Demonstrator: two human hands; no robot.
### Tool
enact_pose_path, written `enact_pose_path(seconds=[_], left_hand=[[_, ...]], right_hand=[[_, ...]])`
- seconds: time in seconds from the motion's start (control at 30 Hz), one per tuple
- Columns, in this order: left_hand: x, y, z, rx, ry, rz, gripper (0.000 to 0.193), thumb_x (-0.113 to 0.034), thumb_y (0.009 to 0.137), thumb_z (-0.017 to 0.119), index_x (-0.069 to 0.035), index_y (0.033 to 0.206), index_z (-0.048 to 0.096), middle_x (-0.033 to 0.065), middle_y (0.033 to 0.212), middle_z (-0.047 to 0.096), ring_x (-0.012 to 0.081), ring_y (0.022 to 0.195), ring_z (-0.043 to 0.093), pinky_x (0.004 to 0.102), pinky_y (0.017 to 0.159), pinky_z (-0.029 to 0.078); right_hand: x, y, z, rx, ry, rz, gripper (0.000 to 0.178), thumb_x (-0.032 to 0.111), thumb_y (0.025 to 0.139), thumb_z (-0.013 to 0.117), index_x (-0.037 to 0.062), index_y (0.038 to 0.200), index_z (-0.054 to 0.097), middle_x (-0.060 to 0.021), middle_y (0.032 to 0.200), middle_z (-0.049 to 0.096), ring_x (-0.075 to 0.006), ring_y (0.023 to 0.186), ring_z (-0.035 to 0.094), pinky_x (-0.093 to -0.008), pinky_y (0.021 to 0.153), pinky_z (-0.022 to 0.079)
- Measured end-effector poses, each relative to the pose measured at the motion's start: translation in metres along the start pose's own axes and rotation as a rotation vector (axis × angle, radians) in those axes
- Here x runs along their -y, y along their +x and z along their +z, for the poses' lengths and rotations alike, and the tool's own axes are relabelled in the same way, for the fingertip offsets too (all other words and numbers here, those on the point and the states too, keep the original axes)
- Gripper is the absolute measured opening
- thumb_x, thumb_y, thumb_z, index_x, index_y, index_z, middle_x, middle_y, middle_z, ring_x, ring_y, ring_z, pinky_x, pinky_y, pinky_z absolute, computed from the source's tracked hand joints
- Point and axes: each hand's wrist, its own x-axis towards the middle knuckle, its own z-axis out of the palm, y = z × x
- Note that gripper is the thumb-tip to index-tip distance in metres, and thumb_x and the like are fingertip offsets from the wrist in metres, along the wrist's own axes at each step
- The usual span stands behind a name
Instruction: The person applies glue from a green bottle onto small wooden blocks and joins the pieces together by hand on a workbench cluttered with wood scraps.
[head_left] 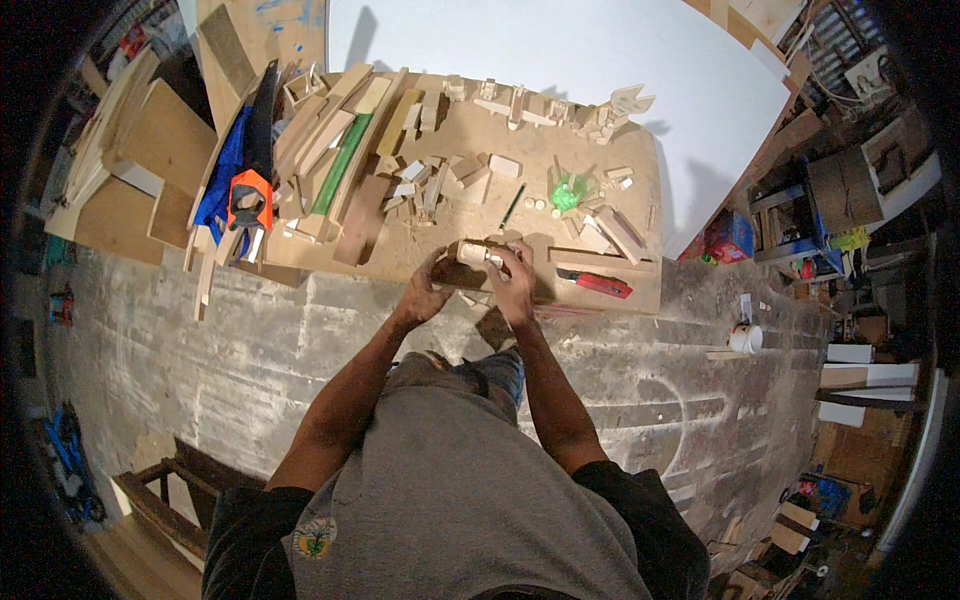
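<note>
At the near edge of the workbench (575,238), a small pale wooden block (473,251) is held up between my two hands. My left hand (428,292) is closed at the block's left end, its fingertips partly hidden behind the wood. From the right, the fingers of my right hand (515,283) pinch the block's other end, where a small whitish part shows; its kind is too small to tell. Just beyond my right hand lies a dark pen (512,206). A red utility knife (600,284) rests by the bench edge to the right.
Wooden offcuts (425,190) and long strips (318,160) cover the bench's left side. An orange-handled saw (250,198) lies at far left. Small wooden constructions (520,106) line the back. A green plastic object (568,192) stands among scraps at right. A white bucket (745,338) is on the floor.
</note>
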Motion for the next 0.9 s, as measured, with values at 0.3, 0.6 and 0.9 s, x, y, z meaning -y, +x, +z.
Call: enact_pose_path(seconds=[0.3,0.6,0.9], left_hand=[[0.002,-0.003,0.001,-0.004,-0.015,0.028,0.076,0.000,0.081,0.063,-0.003,0.148,0.028,0.0226,0.132,0.055,0.0301,0.126,0.051,0.0398,0.108,0.038],[-0.006,-0.004,0.001,-0.003,-0.001,-0.016,0.078,-0.001,0.080,0.064,-0.001,0.148,0.026,0.0229,0.135,0.053,0.0309,0.128,0.048,0.0401,0.111,0.035],[0.004,-0.001,0.000,0.005,0.024,-0.008,0.081,0.001,0.077,0.064,0.001,0.148,0.025,0.0237,0.135,0.052,0.0308,0.128,0.049,0.0398,0.110,0.036]], right_hand=[[-0.003,0.001,0.001,-0.003,-0.055,0.012,0.024,0.001,0.077,0.074,0.0033,0.100,0.070,-0.0144,0.117,0.053,-0.0291,0.097,0.062,-0.0358,0.082,0.051],[0.001,0.000,-0.001,0.006,-0.072,0.002,0.026,0.001,0.077,0.073,0.0054,0.103,0.070,-0.0139,0.119,0.054,-0.0291,0.098,0.062,-0.0363,0.085,0.050],[0.003,0.000,-0.001,0.020,-0.039,0.026,0.032,0.000,0.075,0.073,0.0074,0.107,0.071,-0.0141,0.119,0.054,-0.0282,0.100,0.061,-0.0350,0.086,0.050]])
